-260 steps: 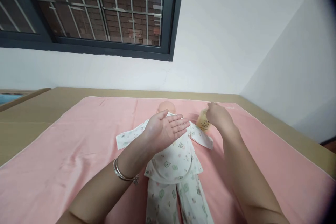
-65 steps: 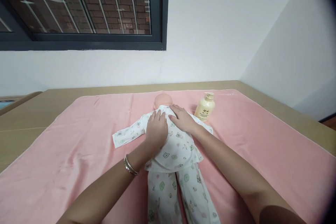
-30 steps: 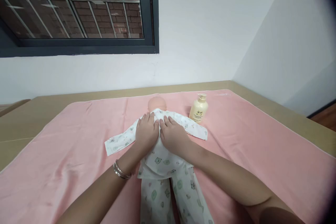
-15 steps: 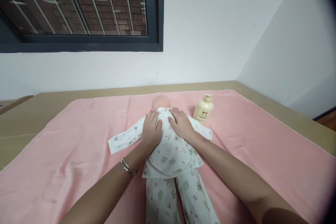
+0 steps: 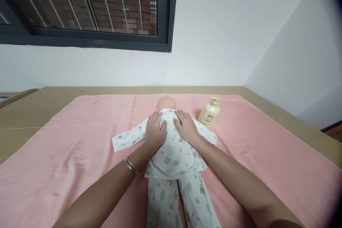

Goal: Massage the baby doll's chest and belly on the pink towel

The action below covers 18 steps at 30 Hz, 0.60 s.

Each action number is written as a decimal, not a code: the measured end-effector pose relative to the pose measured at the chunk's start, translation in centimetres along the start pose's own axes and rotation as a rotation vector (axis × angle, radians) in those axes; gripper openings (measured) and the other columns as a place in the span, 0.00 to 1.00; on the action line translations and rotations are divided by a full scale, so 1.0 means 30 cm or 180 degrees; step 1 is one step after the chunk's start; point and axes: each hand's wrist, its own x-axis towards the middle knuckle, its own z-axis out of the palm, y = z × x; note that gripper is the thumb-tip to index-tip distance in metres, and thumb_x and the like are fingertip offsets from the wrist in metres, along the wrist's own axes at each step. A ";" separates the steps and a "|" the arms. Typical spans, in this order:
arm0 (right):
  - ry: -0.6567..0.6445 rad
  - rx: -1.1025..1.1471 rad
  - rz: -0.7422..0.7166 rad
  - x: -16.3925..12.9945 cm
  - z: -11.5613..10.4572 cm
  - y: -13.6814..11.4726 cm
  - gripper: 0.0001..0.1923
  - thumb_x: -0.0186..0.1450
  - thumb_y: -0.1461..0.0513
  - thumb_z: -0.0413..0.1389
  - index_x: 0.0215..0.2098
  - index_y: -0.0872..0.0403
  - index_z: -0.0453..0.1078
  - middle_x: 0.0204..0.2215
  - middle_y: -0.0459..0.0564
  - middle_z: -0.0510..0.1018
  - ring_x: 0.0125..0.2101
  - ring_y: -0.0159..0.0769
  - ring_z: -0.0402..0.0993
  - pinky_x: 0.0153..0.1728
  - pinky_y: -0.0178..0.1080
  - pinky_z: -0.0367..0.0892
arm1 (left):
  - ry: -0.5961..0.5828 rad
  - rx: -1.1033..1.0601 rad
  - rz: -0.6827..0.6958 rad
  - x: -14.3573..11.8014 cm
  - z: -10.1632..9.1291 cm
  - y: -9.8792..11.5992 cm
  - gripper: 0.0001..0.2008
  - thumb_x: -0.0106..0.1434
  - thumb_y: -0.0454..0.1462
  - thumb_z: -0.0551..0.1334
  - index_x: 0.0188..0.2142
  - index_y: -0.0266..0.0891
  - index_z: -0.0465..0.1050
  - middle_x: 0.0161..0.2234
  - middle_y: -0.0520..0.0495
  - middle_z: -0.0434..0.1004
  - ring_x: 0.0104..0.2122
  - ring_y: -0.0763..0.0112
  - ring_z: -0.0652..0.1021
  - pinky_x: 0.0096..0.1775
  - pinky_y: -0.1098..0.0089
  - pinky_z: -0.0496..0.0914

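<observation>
A baby doll in a white printed top and matching trousers lies with its bald head away from me and its sleeves spread to both sides. Its face is not visible. My left hand rests flat on the upper left of its top, fingers stretched toward the shoulder, with bangles on the wrist. Opposite it, my right hand lies flat on the upper right of the top, fingers extended. Just beyond the doll's right sleeve stands a pale yellow pump bottle, near my right hand.
Under the doll spreads a pink sheet with some creases, on a tan surface. Behind it rises a white wall. A dark-framed window with metal bars is at the upper left.
The camera view has shifted and tilted slightly. Both hands stay flat on the doll's upper body, with no clear movement against it.
</observation>
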 end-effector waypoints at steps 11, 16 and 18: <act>-0.0263 -0.0100 -0.0113 0.008 0.004 0.018 0.27 0.71 0.57 0.39 0.64 0.59 0.54 0.65 0.59 0.56 0.66 0.45 0.44 0.63 0.51 0.42 | 0.0067 0.0283 0.0289 0.001 -0.006 0.001 0.20 0.66 0.37 0.49 0.54 0.33 0.66 0.55 0.37 0.71 0.58 0.55 0.67 0.59 0.50 0.60; -0.0723 -0.0049 -0.0441 0.040 -0.012 0.043 0.30 0.71 0.57 0.38 0.68 0.57 0.43 0.68 0.56 0.46 0.67 0.43 0.35 0.64 0.55 0.36 | 0.0044 0.0741 0.0850 -0.031 -0.017 0.058 0.20 0.66 0.34 0.47 0.54 0.30 0.66 0.55 0.32 0.71 0.58 0.52 0.68 0.58 0.48 0.61; -0.0734 -0.0118 -0.0374 0.041 -0.015 0.032 0.29 0.71 0.57 0.37 0.68 0.59 0.44 0.67 0.57 0.47 0.67 0.43 0.36 0.64 0.54 0.36 | -0.0024 0.0757 0.0972 -0.042 -0.021 0.075 0.21 0.66 0.32 0.46 0.54 0.28 0.66 0.55 0.31 0.70 0.59 0.52 0.67 0.58 0.49 0.61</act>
